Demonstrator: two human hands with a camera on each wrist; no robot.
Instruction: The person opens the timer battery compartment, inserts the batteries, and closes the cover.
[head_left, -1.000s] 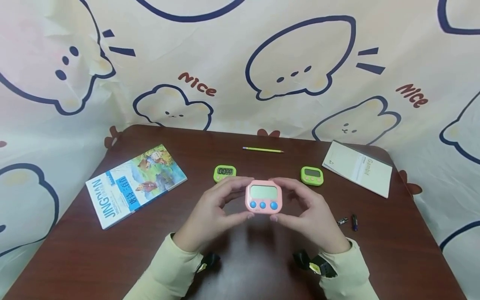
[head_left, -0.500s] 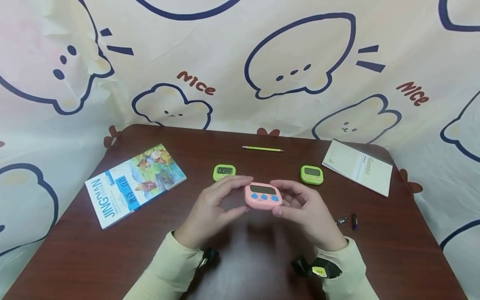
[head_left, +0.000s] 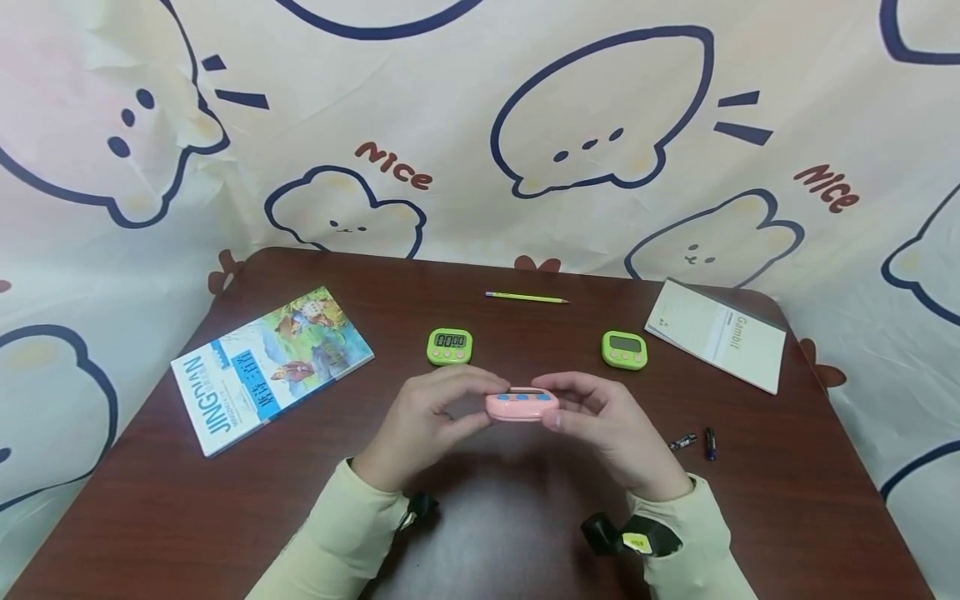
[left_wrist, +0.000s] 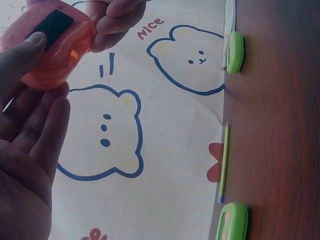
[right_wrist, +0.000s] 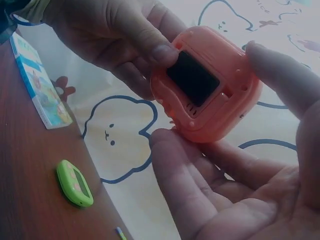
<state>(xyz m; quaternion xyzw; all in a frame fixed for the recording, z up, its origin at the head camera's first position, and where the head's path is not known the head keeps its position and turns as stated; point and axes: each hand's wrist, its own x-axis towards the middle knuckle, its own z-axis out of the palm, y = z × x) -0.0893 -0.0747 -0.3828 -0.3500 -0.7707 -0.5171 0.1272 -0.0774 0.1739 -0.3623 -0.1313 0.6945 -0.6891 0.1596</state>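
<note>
Backing the brown table [head_left: 225, 517], a cartoon-bear cloth [head_left: 600, 125] drapes behind.

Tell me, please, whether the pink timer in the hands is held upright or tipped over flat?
Tipped flat. In the head view the pink timer shows only its edge and blue buttons, held between the left hand and right hand; the right wrist view shows its back.

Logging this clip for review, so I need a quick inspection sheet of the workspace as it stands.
Surface: dark brown table.
Job's things: pink timer held above the table, its back showing to both wrist views.
Clutter: two green timers, pencil, picture book, white booklet, two small batteries.
Grippers: left hand and right hand each pinch the pink timer.
Cables: nothing seen.
Surroundings: cartoon-bear cloth behind the table.
</note>
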